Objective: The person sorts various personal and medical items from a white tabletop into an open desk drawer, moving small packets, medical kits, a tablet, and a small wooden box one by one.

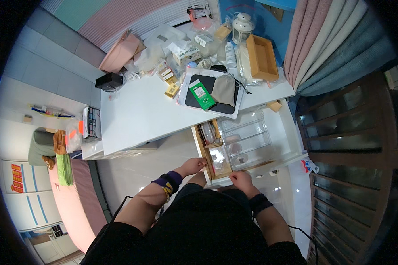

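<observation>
A white desk drawer (287, 159) is pulled out before me. My left hand (195, 166) is at its left edge, fingers curled against the rim of a brown cardboard box (206, 155) inside. At the drawer's near edge, my right hand (242, 180) touches the box's near corner with bent fingers. Whether either hand grips the box is hard to tell. Small clear packages lie in the box, one a shiny clear pack (219, 159). To its right sits a clear plastic divided tray (253, 155) with a few round things in or under it. A small tan box (274, 106) stands in the back corner.
The white desk (146, 112) holds a green box (203, 95), a grey drawstring pouch (224, 90), a black mat (190, 99), an open cardboard box (263, 58), a white lantern (242, 28) and a black box (108, 81). Curtains (321, 43) hang at right; a bed (73, 198) stands left.
</observation>
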